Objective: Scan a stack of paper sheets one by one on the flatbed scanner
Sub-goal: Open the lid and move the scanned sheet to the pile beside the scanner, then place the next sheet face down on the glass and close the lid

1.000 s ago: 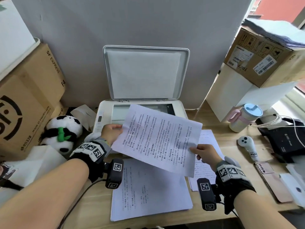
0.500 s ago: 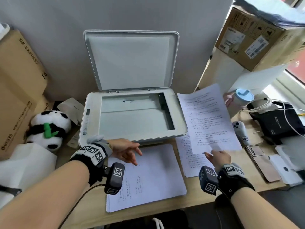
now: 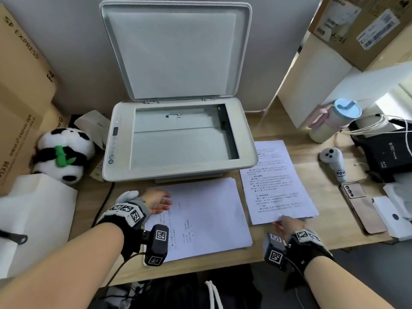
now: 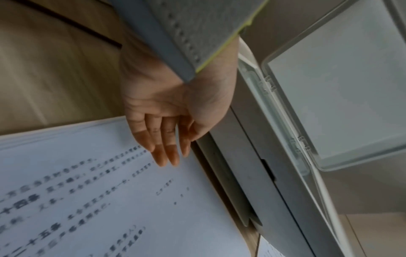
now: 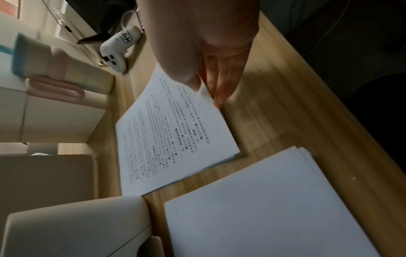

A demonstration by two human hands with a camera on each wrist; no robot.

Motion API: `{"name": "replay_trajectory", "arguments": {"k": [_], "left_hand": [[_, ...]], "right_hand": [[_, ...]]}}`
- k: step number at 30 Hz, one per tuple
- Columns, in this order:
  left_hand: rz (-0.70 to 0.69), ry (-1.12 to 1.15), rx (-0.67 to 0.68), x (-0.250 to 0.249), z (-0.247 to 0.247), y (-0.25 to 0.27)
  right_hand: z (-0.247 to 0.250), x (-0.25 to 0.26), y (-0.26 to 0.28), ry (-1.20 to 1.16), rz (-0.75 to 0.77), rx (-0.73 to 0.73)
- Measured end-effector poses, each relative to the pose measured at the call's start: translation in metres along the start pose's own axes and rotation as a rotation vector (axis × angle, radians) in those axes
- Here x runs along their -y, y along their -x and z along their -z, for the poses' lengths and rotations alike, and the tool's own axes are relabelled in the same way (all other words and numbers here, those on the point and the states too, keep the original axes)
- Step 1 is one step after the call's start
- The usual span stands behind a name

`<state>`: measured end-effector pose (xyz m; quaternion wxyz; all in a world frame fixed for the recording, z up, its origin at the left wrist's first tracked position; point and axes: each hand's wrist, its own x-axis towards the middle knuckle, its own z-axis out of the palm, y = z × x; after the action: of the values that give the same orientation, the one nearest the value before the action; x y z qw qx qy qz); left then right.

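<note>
The flatbed scanner [image 3: 178, 172] stands at the back of the desk with its lid [image 3: 178, 52] raised and its glass [image 3: 182, 143] bare. A stack of sheets [image 3: 205, 217] lies in front of it. My left hand [image 3: 158, 200] is open over the stack's far left corner, fingers [image 4: 167, 153] straight; contact cannot be told. To the right lies a second pile [image 3: 278, 181], printed side up. My right hand [image 3: 284, 221] pinches the near corner of its top sheet [image 5: 175, 135], thumb on top and fingers under, at the hand [image 5: 204, 87].
A panda plush [image 3: 62, 157] and cardboard boxes [image 3: 22, 85] crowd the left. On the right are a lidded mug [image 3: 334, 121], a white controller [image 3: 333, 163], a phone [image 3: 363, 206], a black bag [image 3: 388, 150] with cables, and a white stand [image 3: 323, 74]. The desk's front edge is close to my wrists.
My left hand let go of the printed sheet and dropped to the front stack. My right hand carried the sheet off to the right and lowered it onto the right pile.
</note>
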<state>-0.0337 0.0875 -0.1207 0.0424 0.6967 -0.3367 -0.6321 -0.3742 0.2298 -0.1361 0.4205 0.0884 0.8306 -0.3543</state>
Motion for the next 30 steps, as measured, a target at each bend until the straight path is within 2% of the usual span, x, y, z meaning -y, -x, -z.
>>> {"name": "replay_trajectory", "arguments": {"k": [3,6,9,11,16,19,24,28,30], "left_hand": [[0.032,0.03,-0.03,0.007,0.001,-0.006],[0.03,0.059,-0.074,0.012,0.001,-0.007],[0.012,0.086,-0.12,0.017,0.002,-0.009],[-0.001,0.098,-0.166,0.02,0.005,-0.011],[-0.032,0.194,-0.311,0.033,0.033,-0.018],[-0.027,0.297,-0.305,0.04,0.045,-0.016],[0.051,0.289,-0.155,0.041,0.039,0.0],[0.081,0.276,-0.084,0.047,0.038,-0.001],[0.101,0.295,-0.099,0.048,0.039,-0.003]], "right_hand": [[0.006,-0.009,-0.001,0.085,0.013,0.046],[0.007,-0.009,0.005,0.11,0.066,0.031],[-0.012,-0.003,0.006,0.196,0.13,0.056],[-0.025,0.004,0.012,0.172,0.147,0.095],[-0.062,0.023,0.025,0.287,0.232,0.221],[-0.078,0.028,0.026,0.515,0.321,0.2],[-0.088,0.026,0.032,0.687,0.365,0.226],[-0.094,0.024,0.029,0.744,0.39,0.245],[-0.095,0.024,0.027,0.73,0.395,0.235]]}}
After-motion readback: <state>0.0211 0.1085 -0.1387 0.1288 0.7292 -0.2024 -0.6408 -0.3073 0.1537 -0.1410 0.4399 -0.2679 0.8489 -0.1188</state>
